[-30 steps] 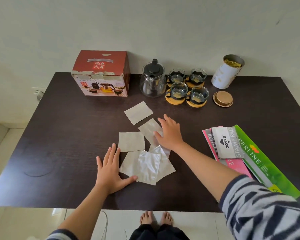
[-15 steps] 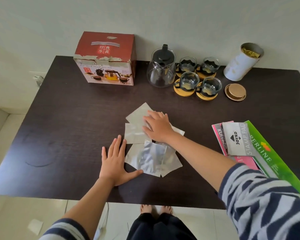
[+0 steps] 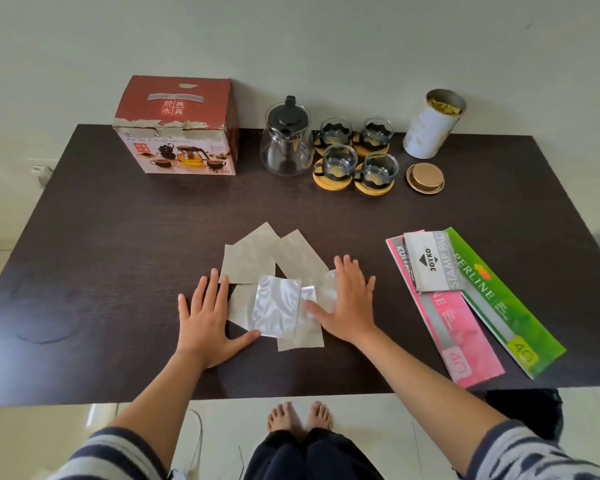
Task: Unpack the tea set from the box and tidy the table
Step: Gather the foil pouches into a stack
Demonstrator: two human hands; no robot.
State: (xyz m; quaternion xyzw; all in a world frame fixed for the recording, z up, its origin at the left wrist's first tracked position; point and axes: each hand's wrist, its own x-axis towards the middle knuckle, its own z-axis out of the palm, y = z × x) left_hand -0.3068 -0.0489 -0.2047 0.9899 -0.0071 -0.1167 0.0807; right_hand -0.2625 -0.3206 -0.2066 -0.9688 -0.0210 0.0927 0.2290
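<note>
Several flat silver and beige packets (image 3: 276, 304) lie bunched in an overlapping pile on the dark table (image 3: 94, 244). My left hand (image 3: 206, 315) rests flat against the pile's left side, fingers spread. My right hand (image 3: 347, 304) lies flat on the pile's right edge, fingers apart. Neither hand grips anything. At the back stand the red tea-set box (image 3: 177, 128), a glass teapot (image 3: 286, 142) with a black lid, and several glass cups (image 3: 357, 155) on wooden coasters.
A white canister (image 3: 431, 124) stands open at the back right, its round lid (image 3: 424, 178) lying in front of it. Pink and green paper packs (image 3: 478, 306) and a stamp-pad box (image 3: 430, 261) lie at the right. The table's near edge runs just before my bare feet.
The scattered packets have been drawn closer together into a pile. My right hand slid from the far packets to the pile's right side. My left hand stayed at the left side.
</note>
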